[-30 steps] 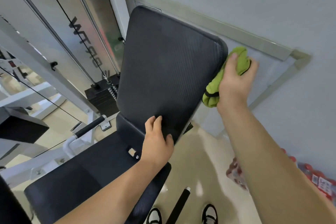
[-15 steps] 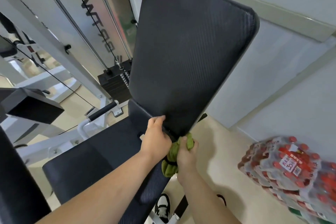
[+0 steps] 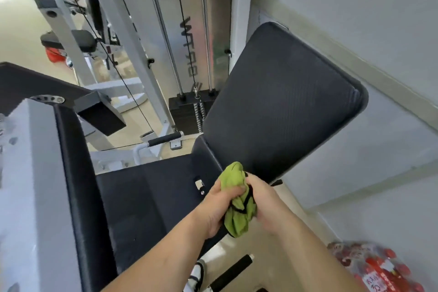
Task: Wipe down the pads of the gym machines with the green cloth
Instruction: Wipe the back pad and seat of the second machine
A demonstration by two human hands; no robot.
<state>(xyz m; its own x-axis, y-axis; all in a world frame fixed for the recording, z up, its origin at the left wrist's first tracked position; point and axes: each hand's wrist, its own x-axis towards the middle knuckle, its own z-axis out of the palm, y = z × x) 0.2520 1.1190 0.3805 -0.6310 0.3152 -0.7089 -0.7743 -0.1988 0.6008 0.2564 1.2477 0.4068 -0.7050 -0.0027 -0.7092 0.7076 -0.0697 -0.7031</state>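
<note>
Both your left hand [image 3: 214, 205] and right hand [image 3: 266, 206] clutched the wadded green cloth [image 3: 237, 217]; bunched so, you risked missing seat pad [image 3: 147, 201] patches.

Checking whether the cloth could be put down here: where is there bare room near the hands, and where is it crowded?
Bare: the seat pad, between the side pad and the back pad; also that pad's sloped face. Crowded: floor by the wall, with a grip bar, shoe and bottle pack.
</note>
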